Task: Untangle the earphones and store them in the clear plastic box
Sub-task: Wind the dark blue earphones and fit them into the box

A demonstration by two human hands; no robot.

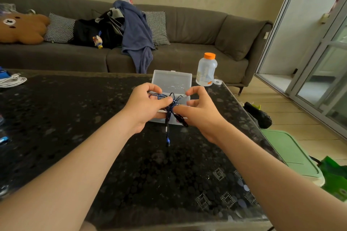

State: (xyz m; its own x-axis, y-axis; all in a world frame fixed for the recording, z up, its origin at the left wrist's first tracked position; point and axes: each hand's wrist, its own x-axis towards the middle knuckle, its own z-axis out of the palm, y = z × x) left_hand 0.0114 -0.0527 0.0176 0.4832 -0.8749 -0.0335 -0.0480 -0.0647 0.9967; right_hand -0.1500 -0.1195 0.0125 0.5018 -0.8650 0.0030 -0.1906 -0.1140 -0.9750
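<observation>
A tangled bundle of dark blue earphones point(170, 108) hangs between my two hands above the dark table. My left hand point(146, 106) grips the bundle, thumb on top of the knot. My right hand point(199, 110) pinches the cord at the knot from the right, its other fingers curled above. One cord end with a plug dangles down toward the table. The clear plastic box point(171, 79) stands open right behind my hands, its lid raised; my hands hide its base in part.
A clear bottle with an orange cap point(206, 69) and a tape roll point(217, 81) stand at the table's far right corner. White cables point(12, 80) lie at the far left. A green lidded bin point(293, 154) sits right of the table. A grey sofa runs behind.
</observation>
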